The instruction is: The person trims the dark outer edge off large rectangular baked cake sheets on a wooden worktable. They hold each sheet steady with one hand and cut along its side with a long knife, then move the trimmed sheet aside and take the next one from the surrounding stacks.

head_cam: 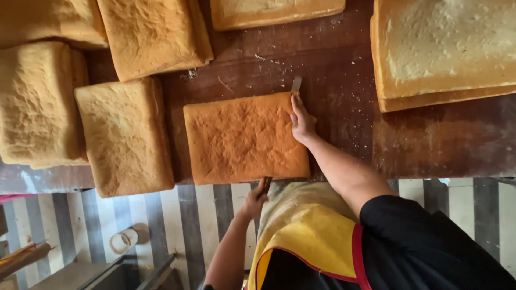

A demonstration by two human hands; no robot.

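A flat golden-brown sponge cake slab (pixel 242 138) lies on the dark wooden table (pixel 333 59), near its front edge. My left hand (pixel 256 200) is shut on the handle of a long knife at the slab's near edge. The blade is hidden by the cake, and only its tip (pixel 296 84) pokes out past the far right corner. My right hand (pixel 301 121) lies flat against the slab's right edge, fingers pointing away from me. I wear a yellow apron (pixel 306 236) and a black sleeve.
Several more sponge slabs crowd the table: one just left (pixel 124 137), a stack at far left (pixel 37 102), others at the back (pixel 153 35) and a large pale stack at right (pixel 441 48). Below are a striped floor (pixel 177 225), a tape roll (pixel 123 240) and a wooden rolling pin (pixel 24 256).
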